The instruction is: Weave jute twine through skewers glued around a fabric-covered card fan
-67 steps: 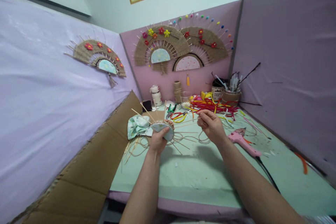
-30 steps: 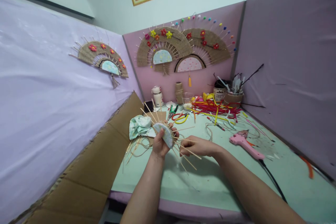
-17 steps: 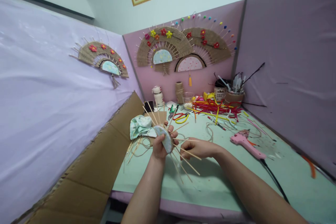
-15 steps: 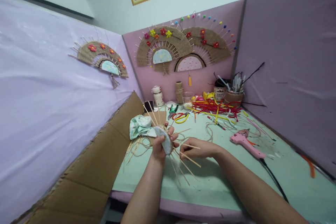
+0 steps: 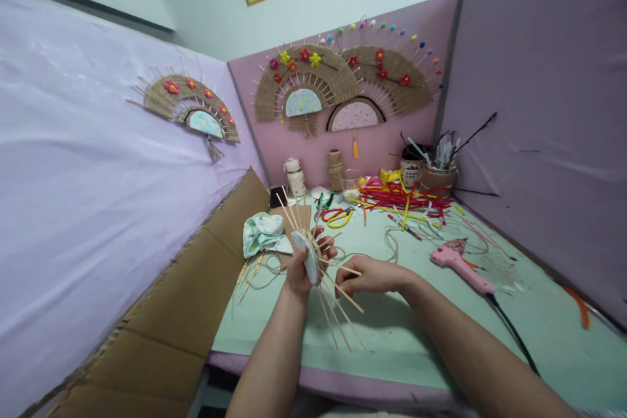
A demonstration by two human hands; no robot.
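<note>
My left hand (image 5: 296,270) grips a small unfinished fan (image 5: 306,261) by its half-round base, thumb on the pale blue cloth face. Thin wooden sticks spread from the base upward, to the right and downward. Some twine is woven round the sticks close to the base. Just right of the fan, my right hand (image 5: 365,275) is closed, fingers curled by the sticks' right side. What its fingers pinch is hidden. Loose twine (image 5: 360,255) trails over the table behind the hands.
A pink glue gun (image 5: 463,269) with a black cord lies at right. Behind are pliers (image 5: 339,217), red and yellow pipe cleaners (image 5: 401,199), a twine spool (image 5: 335,170) and a white bottle (image 5: 294,176). Crumpled cloth (image 5: 264,235) and a cardboard wall (image 5: 186,287) stand left.
The fan has turned in my left hand, its cloth face now seen more edge-on and its sticks shifted. My right hand stays closed in nearly the same place.
</note>
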